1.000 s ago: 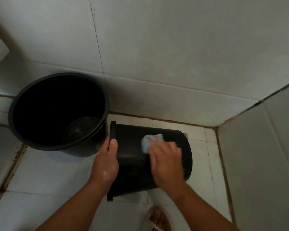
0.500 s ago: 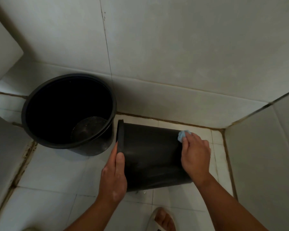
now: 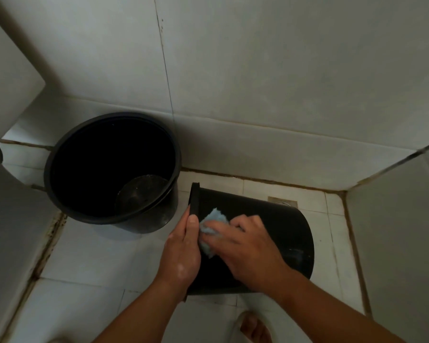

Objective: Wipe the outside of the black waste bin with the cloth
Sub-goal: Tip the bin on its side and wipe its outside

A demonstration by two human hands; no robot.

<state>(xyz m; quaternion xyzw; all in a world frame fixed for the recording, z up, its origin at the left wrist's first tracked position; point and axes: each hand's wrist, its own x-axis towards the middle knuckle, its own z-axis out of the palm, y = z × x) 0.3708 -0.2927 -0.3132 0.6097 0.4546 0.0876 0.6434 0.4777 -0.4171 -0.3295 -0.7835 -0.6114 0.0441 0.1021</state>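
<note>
The black waste bin [image 3: 280,219] lies on its side on the white tiled floor, its rim toward the left. My left hand [image 3: 182,253] grips that rim, thumb along the band. My right hand [image 3: 248,251] presses a crumpled light blue cloth [image 3: 212,230] against the bin's upper side, close to the rim and touching my left thumb. Part of the cloth is hidden under my right fingers.
A larger black bucket [image 3: 60,169] stands upright to the left, almost touching the bin's rim. Tiled walls close in behind and on the right. A floor drain [image 3: 284,200] peeks out behind the bin. My foot in a white sandal [image 3: 252,329] is at the bottom edge.
My right hand slid the cloth from the bin's far right end back to the left, up to the rim beside my left thumb. My left hand kept its grip on the rim.
</note>
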